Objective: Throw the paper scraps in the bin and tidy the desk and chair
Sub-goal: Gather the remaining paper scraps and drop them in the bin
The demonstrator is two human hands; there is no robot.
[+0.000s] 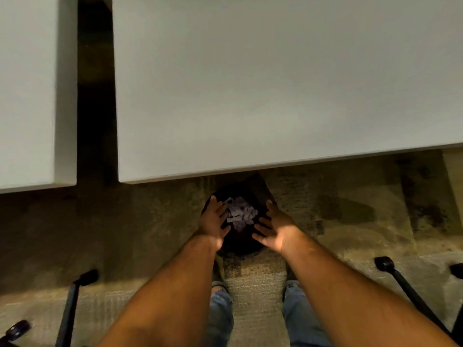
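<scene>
A dark round bin [241,244] stands on the carpet just below the near edge of the white desk [275,83]. Pale paper scraps [240,213] lie piled inside it. My left hand [214,222] hovers over the bin's left rim with fingers spread, holding nothing. Over the right rim, my right hand [271,227] is held palm inward, its fingers also apart and empty. Both hands flank the scraps without touching them. The desk top shows no scraps.
A second white desk [27,91] stands at the left across a dark gap. Black chair base legs with casters reach in at the lower left [72,304] and lower right [403,286]. My jeans-clad legs [221,314] stand on patterned carpet.
</scene>
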